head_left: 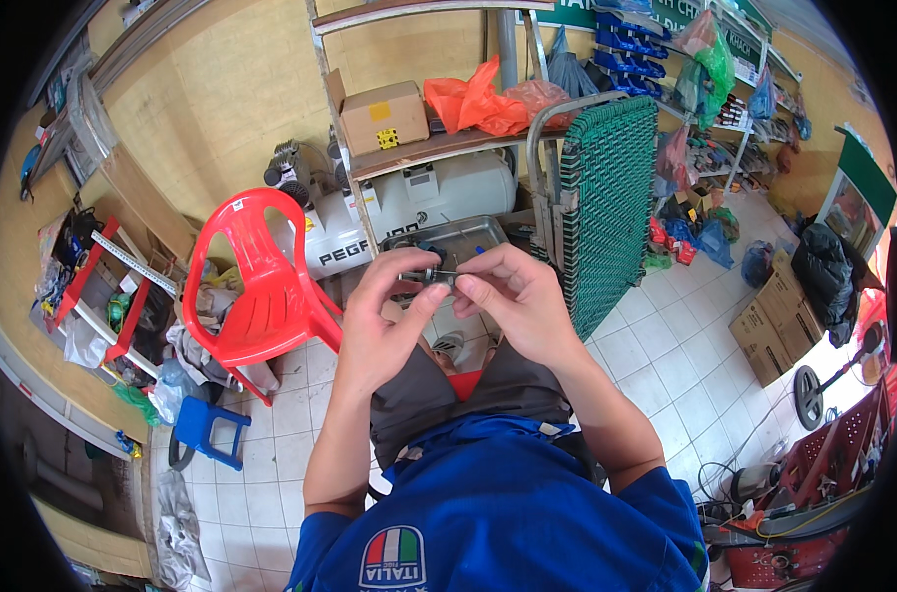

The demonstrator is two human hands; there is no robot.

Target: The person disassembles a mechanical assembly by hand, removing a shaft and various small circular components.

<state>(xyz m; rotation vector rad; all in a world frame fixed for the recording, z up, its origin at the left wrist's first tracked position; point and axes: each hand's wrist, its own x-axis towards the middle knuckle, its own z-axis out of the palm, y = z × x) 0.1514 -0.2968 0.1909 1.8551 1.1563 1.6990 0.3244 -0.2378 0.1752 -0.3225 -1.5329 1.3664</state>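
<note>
Both my hands are raised in front of my lap, fingertips almost meeting. In my left hand (pixel 381 314), thumb and fingers pinch a small dark cylindrical part (pixel 431 275) with a metallic look; its exact kind is too small to make out. My right hand (pixel 520 301) is closed in a pinch at the other side of it, where a thin metal pin (pixel 448 272) spans the gap between the fingertips. Just beyond the hands, a grey metal tray (pixel 468 235) holds several small items, partly hidden by my fingers.
A red plastic chair (pixel 261 308) and a blue stool (pixel 210 430) stand at left. Ahead are a white air compressor tank (pixel 448 195) under a shelf with a cardboard box (pixel 384 116), and a green woven folding bed (pixel 611 197). Cartons (pixel 776 321) sit at right.
</note>
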